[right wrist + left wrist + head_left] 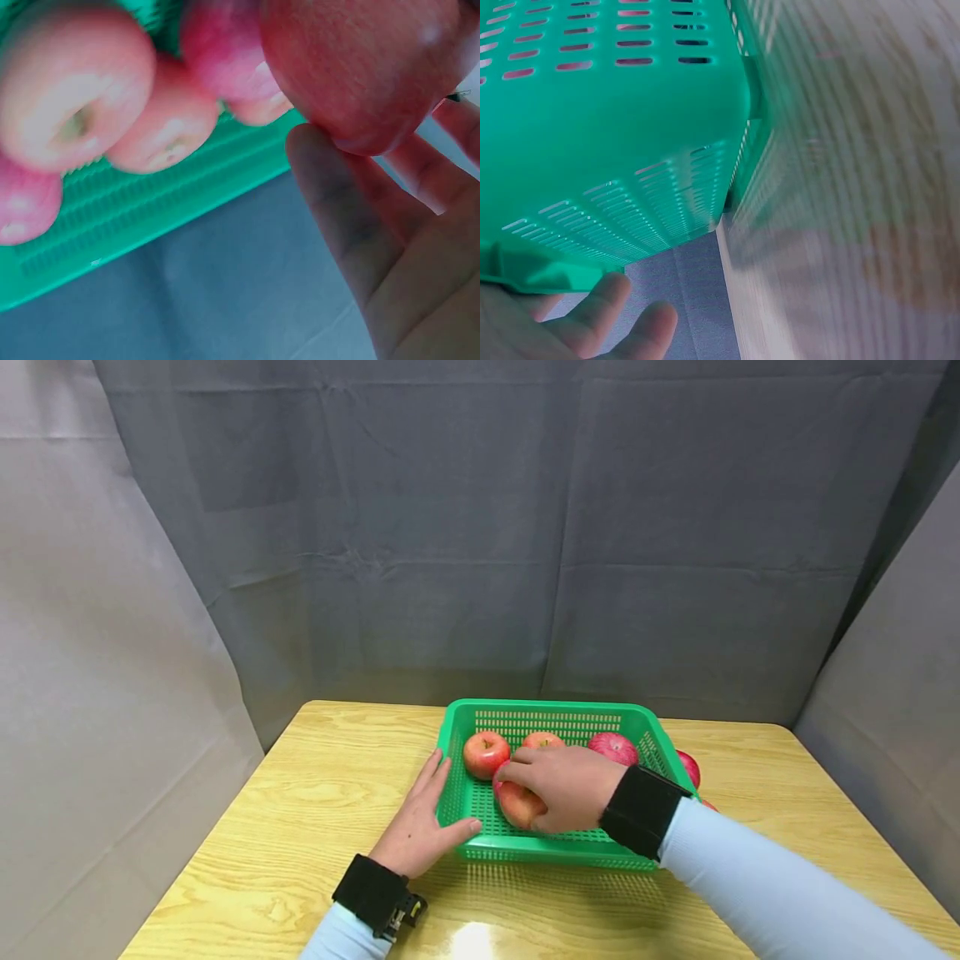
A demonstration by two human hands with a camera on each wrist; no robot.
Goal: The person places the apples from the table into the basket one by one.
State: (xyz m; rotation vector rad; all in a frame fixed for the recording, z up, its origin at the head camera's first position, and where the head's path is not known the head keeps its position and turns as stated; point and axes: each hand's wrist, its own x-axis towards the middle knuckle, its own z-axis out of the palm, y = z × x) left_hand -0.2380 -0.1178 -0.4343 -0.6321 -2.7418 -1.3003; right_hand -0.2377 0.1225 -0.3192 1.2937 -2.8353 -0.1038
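A green plastic basket [555, 703] stands on the table with several red apples in it. My right hand [572, 787] reaches into it and holds an apple [517, 807] between thumb and fingers. In the right wrist view that apple [360, 67] sits against the fingers, above other apples [71, 97]. Around the hand lie an apple [486, 753] at the left, one [543, 740] behind and one [613, 747] at the back right. My left hand [418, 833] rests at the basket's front left corner, fingers extended along its side, thumb on the rim.
Just outside the basket's right side another apple [689, 768] lies on the wooden table [322, 802], with part of one more beside it. A grey cloth [450, 543] hangs behind the table, and pale cloths hang at both sides.
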